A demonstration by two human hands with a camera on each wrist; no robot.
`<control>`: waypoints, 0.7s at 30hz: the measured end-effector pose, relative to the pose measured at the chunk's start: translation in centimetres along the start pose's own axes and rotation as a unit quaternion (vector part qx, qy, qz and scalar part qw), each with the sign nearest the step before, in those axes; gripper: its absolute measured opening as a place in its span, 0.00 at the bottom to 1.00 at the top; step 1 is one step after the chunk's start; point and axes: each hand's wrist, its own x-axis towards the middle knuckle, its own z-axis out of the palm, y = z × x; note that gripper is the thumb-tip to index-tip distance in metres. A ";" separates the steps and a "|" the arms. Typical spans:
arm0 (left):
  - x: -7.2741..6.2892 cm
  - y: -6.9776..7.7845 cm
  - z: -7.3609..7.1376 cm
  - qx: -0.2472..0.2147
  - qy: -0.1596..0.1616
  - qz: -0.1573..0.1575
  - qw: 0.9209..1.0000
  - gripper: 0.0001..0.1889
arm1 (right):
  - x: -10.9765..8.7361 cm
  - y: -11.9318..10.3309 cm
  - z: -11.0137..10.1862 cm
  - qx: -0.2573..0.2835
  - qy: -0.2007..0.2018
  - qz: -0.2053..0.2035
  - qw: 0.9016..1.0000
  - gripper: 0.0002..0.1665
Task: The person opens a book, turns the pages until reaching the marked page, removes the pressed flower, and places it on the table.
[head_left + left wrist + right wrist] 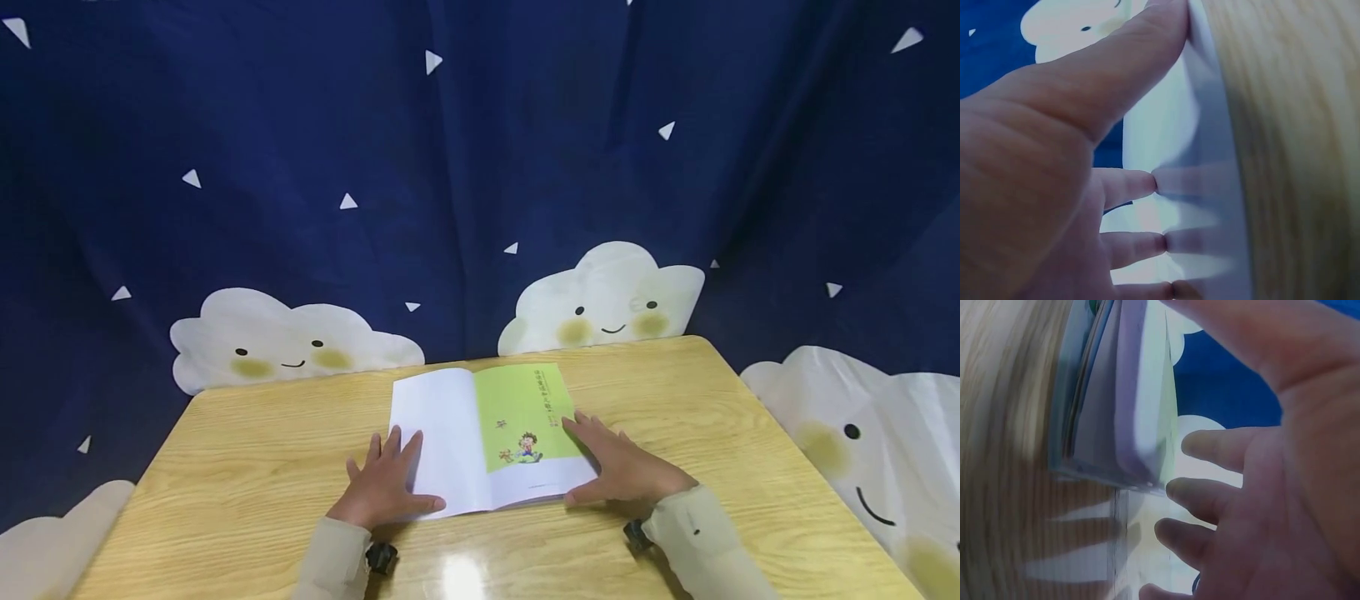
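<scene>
An open book (517, 408) lies on the wooden table, its left page blank white and its right page green above white, with a small cartoon figure and a column of characters. My left hand (387, 483) rests on the left page with fingers spread; in the left wrist view several fingertips touch the white page (1210, 206). At the book's right edge is my right hand (626, 467), its fingers spread and its thumb by the lower right corner. The right wrist view shows the book's page edges (1094, 412) slightly fanned, beside the extended fingers of that hand.
The light wooden table (270, 450) extends on both sides of the book. Behind it hangs a dark blue curtain (300, 125) with white triangles and smiling clouds. A black band piece (381, 557) sits at the left wrist and another (637, 535) at the right.
</scene>
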 end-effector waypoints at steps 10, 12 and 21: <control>0.0 -0.6 0.4 0.010 0.003 -0.005 1.000 0.59 | -0.1 0.4 -0.1 0.031 -0.003 0.002 1.000 0.69; 0.1 -0.6 0.4 0.010 0.001 -0.006 1.000 0.59 | -0.1 0.4 -0.2 0.037 -0.003 0.004 0.999 0.69; 0.0 -0.4 0.3 0.007 0.001 -0.001 1.000 0.59 | 0.1 0.9 0.1 0.069 -0.004 0.005 0.998 0.75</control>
